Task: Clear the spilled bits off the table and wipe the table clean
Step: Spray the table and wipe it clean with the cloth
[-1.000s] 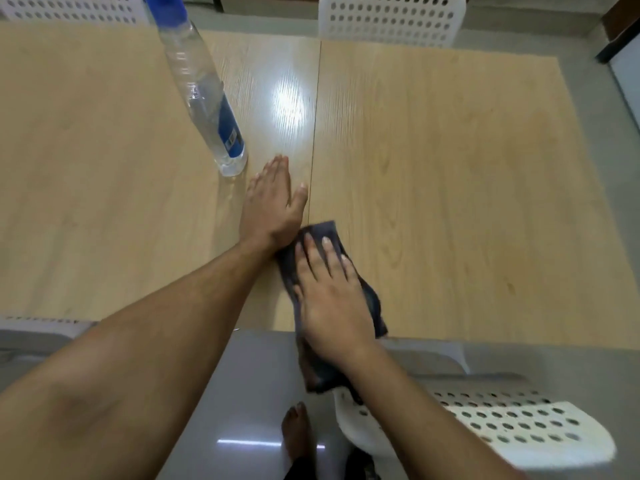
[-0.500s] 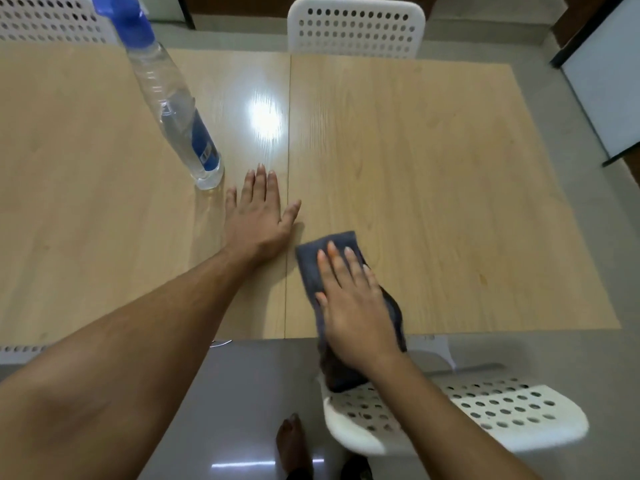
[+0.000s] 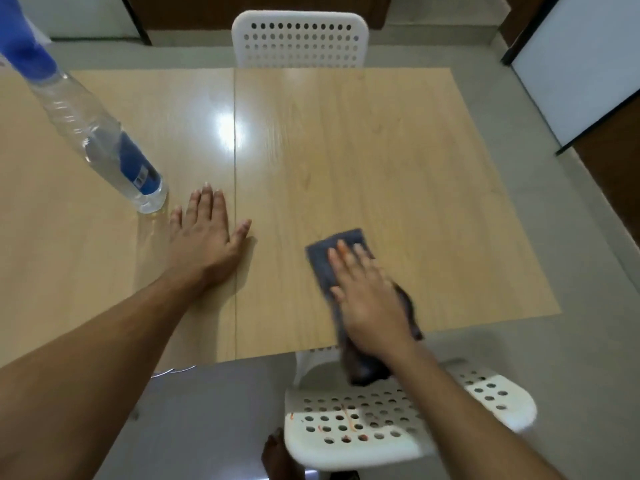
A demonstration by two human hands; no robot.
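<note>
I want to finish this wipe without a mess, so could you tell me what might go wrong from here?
The cloth hangs over the table's near edge above a white chair, so anything it sweeps off may land on the seat; orange bits already seem to lie there. The spray bottle stands close to the left hand, which rests flat; a sideways move might tip it.

A dark grey cloth (image 3: pixel 341 261) lies flat near the front edge of the pale wooden bench (image 3: pixel 381 161), its back end hanging over that edge. The bench surface is glossy, with a seam down its middle.
</note>
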